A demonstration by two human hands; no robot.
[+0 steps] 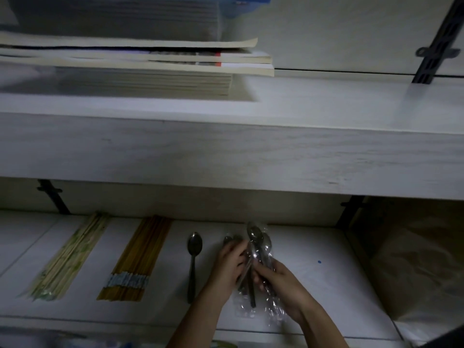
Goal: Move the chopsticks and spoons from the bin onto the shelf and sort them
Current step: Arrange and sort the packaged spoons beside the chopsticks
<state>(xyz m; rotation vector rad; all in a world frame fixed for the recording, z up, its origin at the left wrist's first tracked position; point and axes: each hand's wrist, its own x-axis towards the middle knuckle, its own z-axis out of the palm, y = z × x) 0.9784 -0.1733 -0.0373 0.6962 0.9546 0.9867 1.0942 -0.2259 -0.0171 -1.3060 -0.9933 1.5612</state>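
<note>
Both hands hold a bunch of spoons (256, 249) wrapped in clear plastic: the right hand (281, 285) has its grip curled round the handles from the right, and the left hand (229, 264) has its fingers bent round the bundle from the left, over a couple of spoon bowls that show just beyond its fingertips. The bundle sits low over the lower shelf (326, 267), bowls pointing to the back, with crinkled plastic trailing toward the front edge. Just left of the left hand a single bare spoon (193, 262) lies flat on the shelf, bowl to the back. Farther left lies a bundle of yellow chopsticks (136, 257) with a pale band near its front end, and beyond it a bundle of light bamboo chopsticks (71, 257), the two well apart and lying roughly parallel. A stack of books (150, 69) rests on the upper shelf (301, 146).
</note>
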